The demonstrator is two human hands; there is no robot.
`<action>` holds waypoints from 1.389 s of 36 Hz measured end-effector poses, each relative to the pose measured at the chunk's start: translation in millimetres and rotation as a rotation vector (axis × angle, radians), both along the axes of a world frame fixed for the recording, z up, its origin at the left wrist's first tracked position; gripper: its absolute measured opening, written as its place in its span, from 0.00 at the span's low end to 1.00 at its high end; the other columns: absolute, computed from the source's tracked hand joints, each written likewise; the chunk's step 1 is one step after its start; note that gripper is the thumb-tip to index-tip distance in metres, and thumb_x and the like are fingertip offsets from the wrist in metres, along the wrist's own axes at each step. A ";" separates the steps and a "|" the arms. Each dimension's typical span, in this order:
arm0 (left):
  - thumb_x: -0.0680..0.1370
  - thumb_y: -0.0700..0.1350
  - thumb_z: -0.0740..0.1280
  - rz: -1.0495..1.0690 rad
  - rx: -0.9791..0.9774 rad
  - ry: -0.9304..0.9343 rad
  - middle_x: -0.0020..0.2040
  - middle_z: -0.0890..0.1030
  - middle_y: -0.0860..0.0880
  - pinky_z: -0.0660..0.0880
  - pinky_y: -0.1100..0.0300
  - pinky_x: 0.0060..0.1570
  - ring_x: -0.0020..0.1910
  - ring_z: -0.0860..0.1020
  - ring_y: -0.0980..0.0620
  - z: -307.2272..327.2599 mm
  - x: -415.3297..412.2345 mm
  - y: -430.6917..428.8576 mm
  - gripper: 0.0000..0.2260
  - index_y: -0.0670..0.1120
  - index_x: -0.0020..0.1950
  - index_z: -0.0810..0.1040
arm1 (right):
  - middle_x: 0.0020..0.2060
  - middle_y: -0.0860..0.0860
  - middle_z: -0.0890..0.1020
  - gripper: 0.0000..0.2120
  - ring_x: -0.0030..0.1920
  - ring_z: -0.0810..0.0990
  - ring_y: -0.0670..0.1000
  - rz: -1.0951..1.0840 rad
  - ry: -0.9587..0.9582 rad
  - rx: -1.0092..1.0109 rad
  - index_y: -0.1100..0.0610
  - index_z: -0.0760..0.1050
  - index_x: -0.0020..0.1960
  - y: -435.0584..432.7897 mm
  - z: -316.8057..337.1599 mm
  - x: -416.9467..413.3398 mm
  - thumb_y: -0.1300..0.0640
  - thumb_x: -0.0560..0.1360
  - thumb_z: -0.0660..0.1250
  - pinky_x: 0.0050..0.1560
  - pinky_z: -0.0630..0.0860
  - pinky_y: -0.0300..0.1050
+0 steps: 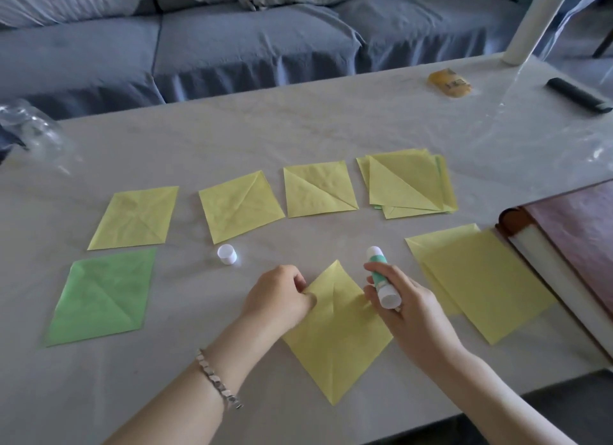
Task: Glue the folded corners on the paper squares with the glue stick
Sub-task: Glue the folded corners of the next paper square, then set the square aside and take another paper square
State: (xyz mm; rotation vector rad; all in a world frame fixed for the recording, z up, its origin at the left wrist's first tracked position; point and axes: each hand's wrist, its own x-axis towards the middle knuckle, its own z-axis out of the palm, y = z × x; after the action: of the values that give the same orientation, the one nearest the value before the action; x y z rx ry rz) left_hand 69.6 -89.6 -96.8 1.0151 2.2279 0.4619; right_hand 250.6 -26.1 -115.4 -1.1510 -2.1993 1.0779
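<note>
The left grip (pixel 282 295) pinches the upper left flap of the square (pixel 338 345), which lies cornerwise on the counter (pixel 298 139). The right grip (pixel 411 312) clasps the uncapped glue stick (pixel 380 272) just above the square's right corner. If the pinch slips, the flap could shift off the centre crease. A hard stroke might wrinkle the paper. The cap (pixel 227 254) lies up-left of the square.

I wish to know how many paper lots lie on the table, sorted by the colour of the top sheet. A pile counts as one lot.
Yellow lots: 6
Green lots: 1
Total: 7
</note>
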 end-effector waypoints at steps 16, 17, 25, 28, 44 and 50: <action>0.66 0.46 0.66 0.785 0.554 -0.130 0.29 0.69 0.49 0.60 0.57 0.32 0.30 0.65 0.51 40.4 -99.5 -101.3 0.07 0.46 0.32 0.70 | 0.43 0.43 0.82 0.20 0.43 0.80 0.43 0.072 0.240 0.070 0.29 0.71 0.47 -13.3 35.3 -67.6 0.57 0.73 0.67 0.38 0.71 0.26; 0.70 0.42 0.67 0.825 0.543 -0.101 0.30 0.68 0.48 0.60 0.57 0.31 0.30 0.65 0.51 36.6 -107.5 -111.8 0.09 0.45 0.32 0.69 | 0.42 0.44 0.82 0.19 0.43 0.80 0.43 0.089 0.237 0.065 0.31 0.71 0.48 -15.9 35.9 -73.6 0.57 0.73 0.68 0.38 0.70 0.25; 0.75 0.37 0.64 0.930 0.361 -0.017 0.37 0.74 0.50 0.64 0.56 0.34 0.40 0.72 0.46 0.2 -130.0 -166.1 0.04 0.43 0.48 0.72 | 0.41 0.41 0.81 0.19 0.41 0.77 0.40 0.234 0.176 0.031 0.32 0.69 0.48 -38.3 39.8 -115.4 0.57 0.74 0.68 0.36 0.69 0.26; 0.75 0.35 0.61 0.900 0.375 -0.057 0.37 0.74 0.51 0.66 0.55 0.36 0.36 0.72 0.51 -3.8 -121.8 -164.4 0.09 0.45 0.53 0.69 | 0.37 0.40 0.80 0.18 0.37 0.76 0.42 0.252 0.170 0.043 0.33 0.69 0.47 -43.0 40.5 -123.5 0.57 0.74 0.68 0.33 0.69 0.27; 0.77 0.55 0.60 0.300 -0.204 0.490 0.60 0.71 0.45 0.65 0.55 0.59 0.60 0.69 0.43 17.0 -82.0 -125.4 0.18 0.49 0.65 0.69 | 0.37 0.46 0.81 0.18 0.37 0.77 0.47 0.111 0.117 0.057 0.31 0.69 0.45 -14.0 36.9 -75.5 0.56 0.73 0.68 0.32 0.69 0.31; 0.76 0.49 0.64 0.141 0.007 0.493 0.70 0.64 0.41 0.56 0.48 0.67 0.71 0.57 0.40 21.8 -56.3 -75.3 0.16 0.46 0.62 0.73 | 0.38 0.45 0.81 0.19 0.39 0.77 0.48 0.024 0.114 0.090 0.32 0.70 0.47 7.2 34.7 -34.0 0.57 0.73 0.69 0.34 0.70 0.31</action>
State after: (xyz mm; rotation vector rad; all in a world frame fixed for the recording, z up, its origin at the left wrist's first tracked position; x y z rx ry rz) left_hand 13.3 -164.8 -75.0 1.0658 2.7490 0.3012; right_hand 216.6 -18.9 -80.7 -1.0027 -2.1548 1.0178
